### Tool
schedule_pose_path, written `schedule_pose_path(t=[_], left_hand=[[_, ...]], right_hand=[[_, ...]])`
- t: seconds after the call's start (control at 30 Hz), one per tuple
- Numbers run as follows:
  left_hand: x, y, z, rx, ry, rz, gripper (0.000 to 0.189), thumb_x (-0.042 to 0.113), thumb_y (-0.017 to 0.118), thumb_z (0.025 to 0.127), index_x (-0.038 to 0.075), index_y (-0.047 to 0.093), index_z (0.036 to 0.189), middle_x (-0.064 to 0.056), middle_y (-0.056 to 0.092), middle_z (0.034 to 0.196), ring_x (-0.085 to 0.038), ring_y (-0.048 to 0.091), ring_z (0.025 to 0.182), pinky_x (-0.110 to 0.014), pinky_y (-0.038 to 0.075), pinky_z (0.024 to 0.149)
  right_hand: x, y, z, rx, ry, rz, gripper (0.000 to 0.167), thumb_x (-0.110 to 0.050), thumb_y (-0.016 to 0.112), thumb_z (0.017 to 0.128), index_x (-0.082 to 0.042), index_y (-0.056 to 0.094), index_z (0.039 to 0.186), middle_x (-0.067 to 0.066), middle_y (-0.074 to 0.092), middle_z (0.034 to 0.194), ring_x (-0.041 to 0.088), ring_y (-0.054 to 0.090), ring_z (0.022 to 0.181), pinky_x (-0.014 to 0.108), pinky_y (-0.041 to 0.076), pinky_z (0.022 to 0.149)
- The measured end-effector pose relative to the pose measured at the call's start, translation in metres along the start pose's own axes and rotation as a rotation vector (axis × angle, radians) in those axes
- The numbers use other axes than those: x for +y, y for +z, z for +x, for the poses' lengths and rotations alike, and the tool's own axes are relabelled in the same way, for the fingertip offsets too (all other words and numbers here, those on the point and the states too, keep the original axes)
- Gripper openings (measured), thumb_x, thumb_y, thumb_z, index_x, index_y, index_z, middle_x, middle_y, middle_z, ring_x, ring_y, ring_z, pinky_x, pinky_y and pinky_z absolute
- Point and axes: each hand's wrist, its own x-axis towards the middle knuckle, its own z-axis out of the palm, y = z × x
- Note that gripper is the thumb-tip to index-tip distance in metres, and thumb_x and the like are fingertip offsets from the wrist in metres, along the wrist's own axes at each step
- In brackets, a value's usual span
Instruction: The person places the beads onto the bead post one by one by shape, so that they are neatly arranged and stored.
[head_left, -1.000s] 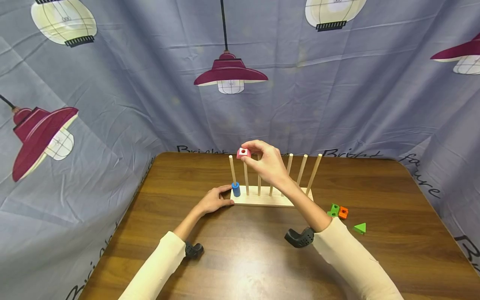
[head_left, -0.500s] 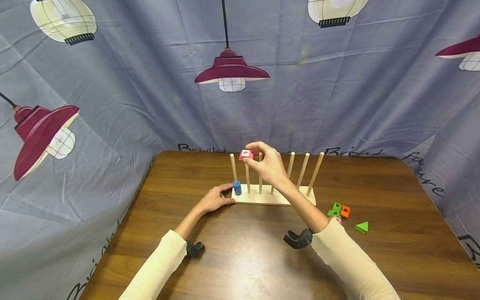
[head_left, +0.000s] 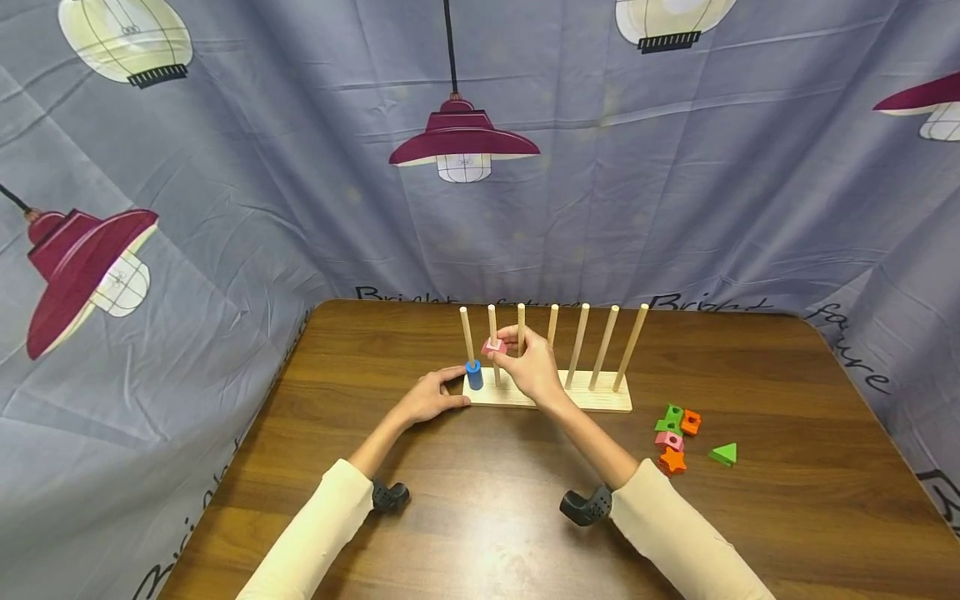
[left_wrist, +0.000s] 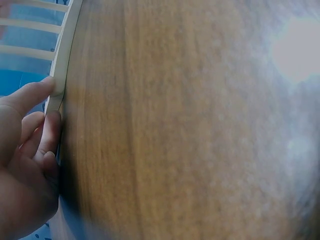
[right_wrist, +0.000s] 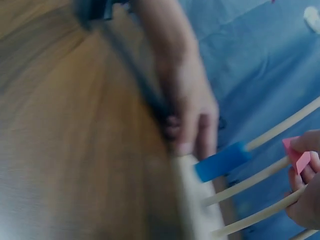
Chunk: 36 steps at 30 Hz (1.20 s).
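Note:
A wooden peg board with a row of upright pegs stands near the table's far side. My left hand grips its left end, with the thumb on the front edge. A blue cylinder sits at the bottom of the leftmost peg, beside that hand. My right hand pinches a small pink block with a hole. The second peg from the left runs through this block, which is partway down it. In the right wrist view the pink block shows between thumb and fingers.
Right of the board, green blocks, an orange block, another pink block and an orange star lie close together. A green triangle lies apart from them. A lamp-printed curtain hangs behind the brown table.
My right hand has lowered the pink block from the peg's top to partway down the second peg. The left hand keeps its place on the board. The orange star has come into view.

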Motion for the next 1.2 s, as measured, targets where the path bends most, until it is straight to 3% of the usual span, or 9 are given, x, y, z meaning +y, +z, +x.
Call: schedule_pose_path(t=[0.17,0.27,0.37,0.57,0.67,0.73,0.8,1.0,1.2], left_hand=[[-0.002,0.000,0.001,-0.005,0.002,0.022,0.066,0.022,0.078,0.088,0.004,0.051,0.146,0.003,0.044,0.058,-0.005,0.037,0.045,-0.021,0.030,0.044],[-0.002,0.000,0.001,-0.007,0.002,0.024,0.067,0.022,0.078,0.088,0.004,0.051,0.146,0.002,0.048,0.063,-0.005,0.038,0.046,-0.021,0.031,0.045],[-0.001,0.001,0.001,-0.002,-0.003,0.010,0.067,0.022,0.079,0.087,0.005,0.052,0.146,0.001,0.056,0.080,-0.006,0.039,0.046,-0.021,0.033,0.045],[-0.001,0.001,0.002,-0.006,-0.005,0.020,0.067,0.023,0.078,0.088,0.005,0.051,0.146,0.004,0.043,0.055,-0.005,0.038,0.046,-0.021,0.031,0.045],[-0.001,0.002,0.002,-0.002,-0.008,0.015,0.066,0.023,0.078,0.088,0.006,0.052,0.146,-0.001,0.060,0.074,-0.005,0.039,0.047,-0.021,0.032,0.046],[-0.001,0.003,0.002,0.003,-0.010,0.011,0.066,0.022,0.079,0.087,0.006,0.052,0.145,-0.007,0.066,0.100,-0.005,0.040,0.047,-0.021,0.033,0.046],[0.000,0.003,0.001,0.005,-0.012,0.006,0.066,0.022,0.079,0.087,0.005,0.053,0.145,-0.008,0.064,0.110,-0.005,0.040,0.047,-0.021,0.033,0.046],[0.001,0.000,0.001,0.000,-0.005,0.030,0.068,0.022,0.079,0.087,0.004,0.051,0.146,0.003,0.050,0.069,-0.005,0.038,0.047,-0.021,0.032,0.046],[0.001,0.001,0.001,0.007,-0.008,0.037,0.067,0.023,0.079,0.086,0.004,0.052,0.145,-0.004,0.059,0.081,-0.006,0.040,0.048,-0.021,0.033,0.047]], right_hand=[[0.033,0.014,-0.007,0.007,0.088,0.006,0.025,-0.004,0.082,0.081,-0.001,0.070,0.103,0.012,0.071,0.099,0.028,0.065,0.098,0.042,0.048,0.086],[0.051,0.019,-0.010,-0.001,0.116,-0.022,0.025,-0.004,0.083,0.080,-0.001,0.071,0.101,0.012,0.072,0.098,0.029,0.065,0.099,0.043,0.049,0.087],[0.062,0.021,-0.012,-0.007,0.114,-0.077,0.024,-0.002,0.082,0.080,-0.001,0.071,0.101,0.012,0.072,0.099,0.030,0.066,0.100,0.044,0.050,0.088],[0.064,0.018,-0.013,-0.024,0.104,-0.104,0.026,0.003,0.078,0.080,0.000,0.070,0.105,0.014,0.071,0.103,0.033,0.065,0.105,0.047,0.050,0.090],[0.062,0.014,-0.015,-0.053,0.123,-0.102,0.034,0.004,0.076,0.081,0.001,0.068,0.114,0.016,0.070,0.112,0.035,0.063,0.110,0.047,0.048,0.094],[0.059,0.009,-0.018,-0.089,0.137,-0.098,0.041,0.002,0.076,0.083,0.001,0.065,0.122,0.018,0.067,0.119,0.037,0.061,0.115,0.048,0.047,0.098],[0.055,0.001,-0.022,-0.131,0.149,-0.097,0.049,-0.002,0.076,0.085,0.002,0.061,0.131,0.020,0.063,0.127,0.038,0.058,0.120,0.048,0.044,0.102],[0.048,-0.030,-0.033,-0.262,0.103,-0.160,0.056,-0.008,0.070,0.092,0.006,0.049,0.142,0.025,0.055,0.137,0.039,0.055,0.124,0.046,0.043,0.102],[0.041,-0.069,-0.044,-0.231,-0.014,-0.279,0.035,-0.010,0.069,0.093,0.001,0.066,0.126,0.018,0.066,0.122,0.040,0.062,0.112,0.051,0.049,0.094]])
